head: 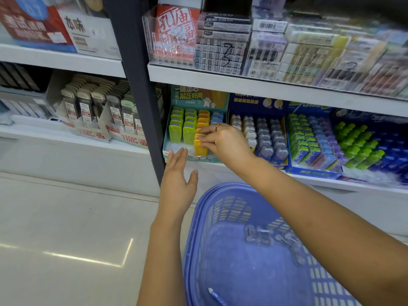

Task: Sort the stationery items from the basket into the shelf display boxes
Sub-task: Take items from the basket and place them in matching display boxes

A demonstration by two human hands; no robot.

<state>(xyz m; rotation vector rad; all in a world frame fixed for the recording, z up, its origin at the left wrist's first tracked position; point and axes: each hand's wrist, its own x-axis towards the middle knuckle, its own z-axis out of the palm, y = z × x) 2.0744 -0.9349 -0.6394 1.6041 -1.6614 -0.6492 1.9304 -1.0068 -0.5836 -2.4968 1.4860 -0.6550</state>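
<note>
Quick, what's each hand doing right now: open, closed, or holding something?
Left hand: open, fingers straight, holding nothing, near the display box front edge.
Right hand: pinching a yellow eraser standing in that box.

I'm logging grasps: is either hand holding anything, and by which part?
The right hand pinches the front yellow item by its top end, in the teal display box. The left hand holds nothing.

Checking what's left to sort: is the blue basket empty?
Not empty. The basket holds several clear packets near its right wall and one blue pen-like item.
</note>
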